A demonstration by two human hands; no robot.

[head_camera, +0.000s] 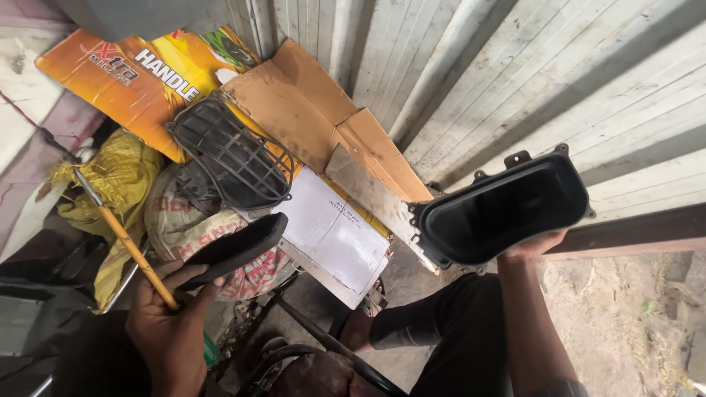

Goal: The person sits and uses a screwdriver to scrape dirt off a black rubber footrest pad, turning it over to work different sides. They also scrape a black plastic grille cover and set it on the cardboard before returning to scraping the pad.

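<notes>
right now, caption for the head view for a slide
Left hand holds a black pad and screwdriver; right hand lifts a black plastic housing.

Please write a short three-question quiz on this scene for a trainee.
1. True or false: the left hand holds both a yellow-handled tool and a flat black pad.
2. What does the right hand hold up? A) black moulded cover B) yellow sack C) metal rod
3. What lies on the cardboard: a black wire ____.

Key: 1 true; 2 A; 3 grille
</notes>
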